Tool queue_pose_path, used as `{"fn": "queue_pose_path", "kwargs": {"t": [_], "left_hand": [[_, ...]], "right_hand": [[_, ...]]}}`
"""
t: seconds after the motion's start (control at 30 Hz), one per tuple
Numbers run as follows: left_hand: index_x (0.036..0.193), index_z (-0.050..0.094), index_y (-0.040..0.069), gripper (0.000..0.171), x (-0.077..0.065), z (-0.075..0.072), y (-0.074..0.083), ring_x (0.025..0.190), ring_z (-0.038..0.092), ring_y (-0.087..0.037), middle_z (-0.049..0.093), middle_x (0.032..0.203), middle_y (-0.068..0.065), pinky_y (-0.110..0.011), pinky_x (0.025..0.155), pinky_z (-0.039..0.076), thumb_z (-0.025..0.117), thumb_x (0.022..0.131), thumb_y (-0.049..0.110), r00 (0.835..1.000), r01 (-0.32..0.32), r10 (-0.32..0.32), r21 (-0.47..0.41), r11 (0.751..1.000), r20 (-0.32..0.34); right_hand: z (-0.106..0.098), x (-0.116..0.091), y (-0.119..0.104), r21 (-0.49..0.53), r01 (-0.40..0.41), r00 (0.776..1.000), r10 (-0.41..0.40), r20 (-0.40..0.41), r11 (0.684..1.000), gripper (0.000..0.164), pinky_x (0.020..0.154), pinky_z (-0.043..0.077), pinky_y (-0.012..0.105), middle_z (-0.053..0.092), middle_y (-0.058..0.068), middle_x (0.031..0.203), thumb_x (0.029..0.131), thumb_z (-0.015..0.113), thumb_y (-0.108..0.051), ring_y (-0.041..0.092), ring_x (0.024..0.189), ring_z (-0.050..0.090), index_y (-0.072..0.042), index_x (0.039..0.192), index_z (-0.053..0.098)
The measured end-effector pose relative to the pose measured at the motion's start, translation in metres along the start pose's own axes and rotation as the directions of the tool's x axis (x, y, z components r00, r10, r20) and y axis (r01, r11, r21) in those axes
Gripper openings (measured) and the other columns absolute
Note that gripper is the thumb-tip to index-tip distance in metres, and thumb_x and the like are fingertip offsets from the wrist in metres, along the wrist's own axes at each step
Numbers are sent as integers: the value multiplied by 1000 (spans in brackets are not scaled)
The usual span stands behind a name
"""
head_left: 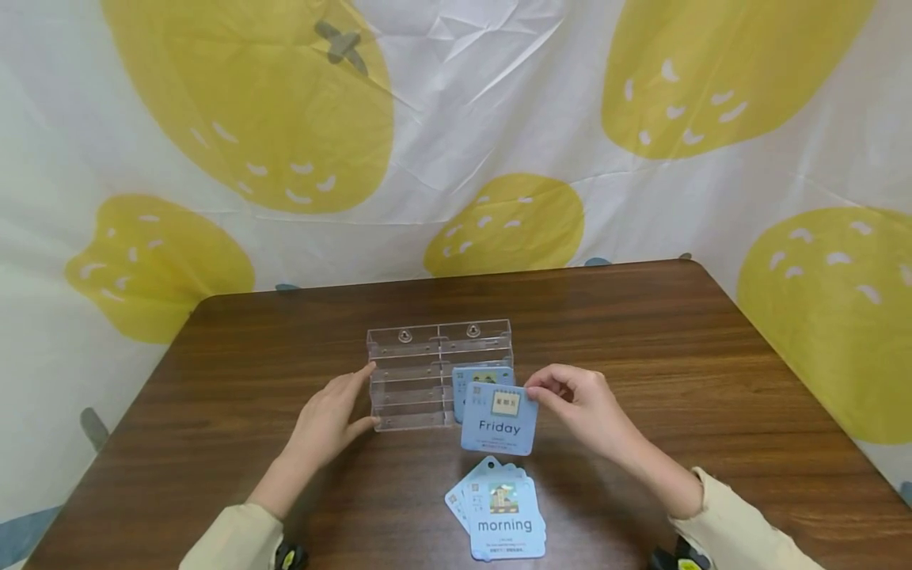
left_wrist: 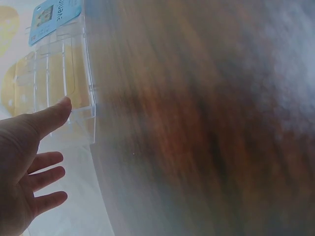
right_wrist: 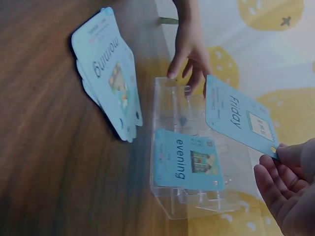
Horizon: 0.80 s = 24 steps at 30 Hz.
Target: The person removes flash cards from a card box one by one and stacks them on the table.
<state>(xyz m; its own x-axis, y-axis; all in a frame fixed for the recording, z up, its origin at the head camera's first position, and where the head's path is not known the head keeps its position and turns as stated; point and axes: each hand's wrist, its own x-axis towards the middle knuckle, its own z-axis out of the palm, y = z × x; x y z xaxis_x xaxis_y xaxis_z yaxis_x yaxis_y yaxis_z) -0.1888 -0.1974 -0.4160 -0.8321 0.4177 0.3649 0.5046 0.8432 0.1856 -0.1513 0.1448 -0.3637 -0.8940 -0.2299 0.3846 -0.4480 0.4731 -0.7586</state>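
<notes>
Between thumb and fingertips my right hand (head_left: 590,408) pinches a blue "Friday" flash card (head_left: 499,435) by its upper right corner. The card is held in front of a clear plastic card rack (head_left: 406,388) with tiered compartments. An "evening" card (right_wrist: 189,162) leans in the rack's front right compartment; the head view shows it partly covered by the Friday card. My left hand (head_left: 329,416) touches the rack's left side with fingers spread, thumb near its front corner. Closer to me on the table lies a fanned stack of cards, a "morning" card (head_left: 506,522) on top.
The brown wooden table (head_left: 641,317) has its far edge against a white cloth backdrop (head_left: 499,119) printed with yellow fruit. Dark wrist devices (head_left: 680,556) show at both cuffs.
</notes>
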Motion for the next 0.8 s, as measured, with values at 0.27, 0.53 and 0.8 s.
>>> {"fn": "queue_pose_path", "kwargs": {"t": [0.27, 0.53, 0.8], "left_hand": [[136, 39, 8, 78, 0, 1, -1, 109, 53, -33, 57, 120, -17, -47, 90, 45, 78, 70, 24, 1000, -2, 2, 3, 1000, -5], [135, 39, 7, 78, 0, 1, 0, 109, 53, -33, 56, 120, -17, -48, 89, 45, 78, 70, 24, 1000, 0, 0, 3, 1000, -4], [136, 39, 8, 78, 0, 1, 0, 108, 54, -33, 57, 119, -18, -47, 88, 45, 78, 70, 24, 1000, -7, 7, 6, 1000, -11]], "right_hand": [[6, -10, 5, 65, -121, 984, 111, 139, 991, 7, 49, 46, 20, 63, -1, 70, 84, 63, -11, 10, 57, 54, -6, 85, 68], [5, -18, 6, 120, -196, 950, 158, 268, 973, 7, 52, 52, 26, 63, 3, 71, 84, 63, -9, 16, 59, 57, -3, 84, 67], [5, -20, 11, 169, -264, 912, 189, 363, 950, 8, 52, 54, 35, 61, 7, 70, 84, 60, -4, 12, 57, 56, 3, 84, 64]]}}
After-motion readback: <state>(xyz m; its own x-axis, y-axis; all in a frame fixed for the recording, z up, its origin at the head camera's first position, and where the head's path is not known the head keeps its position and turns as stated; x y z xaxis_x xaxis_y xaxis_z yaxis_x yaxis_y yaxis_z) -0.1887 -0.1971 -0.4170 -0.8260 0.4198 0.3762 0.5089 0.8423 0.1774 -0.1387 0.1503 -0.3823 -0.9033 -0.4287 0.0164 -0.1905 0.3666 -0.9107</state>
